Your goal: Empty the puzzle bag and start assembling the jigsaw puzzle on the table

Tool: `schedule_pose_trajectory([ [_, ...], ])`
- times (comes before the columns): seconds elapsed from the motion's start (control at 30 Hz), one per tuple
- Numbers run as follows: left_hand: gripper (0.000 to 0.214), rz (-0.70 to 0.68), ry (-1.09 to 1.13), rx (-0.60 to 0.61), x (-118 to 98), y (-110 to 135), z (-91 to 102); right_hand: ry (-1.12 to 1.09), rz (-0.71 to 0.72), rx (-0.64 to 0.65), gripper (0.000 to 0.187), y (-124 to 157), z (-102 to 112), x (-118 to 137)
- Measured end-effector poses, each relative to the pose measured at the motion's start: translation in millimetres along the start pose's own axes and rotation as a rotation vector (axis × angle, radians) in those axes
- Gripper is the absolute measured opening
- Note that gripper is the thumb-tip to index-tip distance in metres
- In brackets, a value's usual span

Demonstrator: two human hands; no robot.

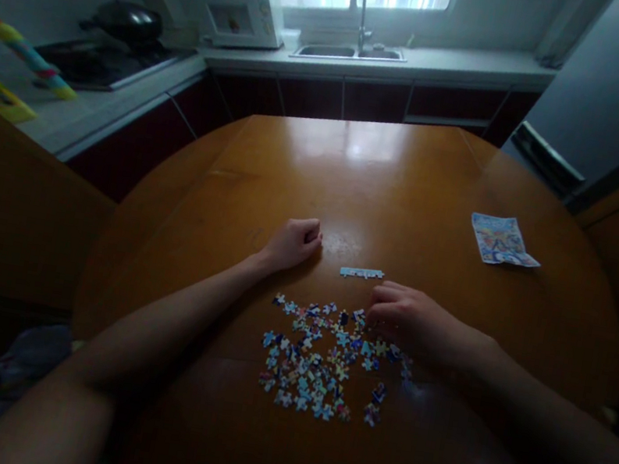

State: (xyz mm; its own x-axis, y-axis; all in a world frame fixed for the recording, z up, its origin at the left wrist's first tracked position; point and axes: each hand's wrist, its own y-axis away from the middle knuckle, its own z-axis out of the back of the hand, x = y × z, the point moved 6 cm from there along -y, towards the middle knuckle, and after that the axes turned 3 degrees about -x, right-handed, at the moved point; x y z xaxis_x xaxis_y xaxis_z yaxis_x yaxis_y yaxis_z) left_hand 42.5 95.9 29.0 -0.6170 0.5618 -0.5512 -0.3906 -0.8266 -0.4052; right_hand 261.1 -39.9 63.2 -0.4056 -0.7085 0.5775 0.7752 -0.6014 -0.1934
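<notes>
Flanking puzzle strip [361, 273], hands [293, 245] [411, 318] curled, pieces [303, 381] scattered

Right hand [407, 317] by jigsaw pieces [304, 381]

From my distant seat I am seeing a left hand [294, 244] and a right hand [408, 316], both being bare. The left forearm [184, 306] and the right forearm [541, 405] are also showing bare, each widening smoothly behind a narrower wrist. The left upper arm [52, 422] is appearing bare too, looking rather blurry; small markings I am not managing to distinguish.
</notes>
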Motion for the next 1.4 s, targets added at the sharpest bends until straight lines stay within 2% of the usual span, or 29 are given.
schedule_pose_trajectory([
  [0.1, 0.031, -0.004, 0.012, -0.001, -1.1, 0.6, 0.0, 0.056, 0.033, 0.121, 0.016, 0.7, -11.4, 14.6],
  [0.2, 0.031, -0.002, 0.017, 0.014, -4.0, 0.8, 0.0, 0.112, 0.019, 0.197, 0.008, 1.8, -17.3, 17.2],
  [0.33, 0.031, -0.003, 0.021, 0.029, -6.5, 0.6, -0.4, 0.162, 0.021, 0.191, 0.001, 3.7, -21.1, 18.3],
  [0.47, 0.032, -0.011, 0.027, 0.037, -6.0, 0.3, -1.6, 0.236, 0.043, 0.200, 0.009, 4.2, -28.7, 20.9],
  [0.67, 0.032, -0.022, 0.028, 0.053, -6.9, 0.5, -1.8, 0.327, 0.049, 0.211, 0.007, 2.9, -30.2, 23.1],
  [0.93, 0.034, -0.032, 0.036, 0.055, -8.3, 0.5, -0.9, 0.251, -0.007, 0.228, 0.012, 6.9, -24.3, 22.4],
  [1.17, 0.034, -0.032, 0.023, 0.060, -6.4, 0.8, -1.4, 0.265, 0.027, 0.219, 0.009, 5.9, -22.2, 24.2],
  [1.3, 0.035, -0.031, 0.025, 0.070, -5.6, 1.1, -1.6, 0.097, 0.089, 0.252, 0.008, 3.8, -18.7, 31.9],
  [1.4, 0.035, -0.053, 0.035, 0.079, -8.8, 1.2, -1.5, -0.123, 0.060, 0.204, 0.012, 2.1, -10.6, 27.2],
])
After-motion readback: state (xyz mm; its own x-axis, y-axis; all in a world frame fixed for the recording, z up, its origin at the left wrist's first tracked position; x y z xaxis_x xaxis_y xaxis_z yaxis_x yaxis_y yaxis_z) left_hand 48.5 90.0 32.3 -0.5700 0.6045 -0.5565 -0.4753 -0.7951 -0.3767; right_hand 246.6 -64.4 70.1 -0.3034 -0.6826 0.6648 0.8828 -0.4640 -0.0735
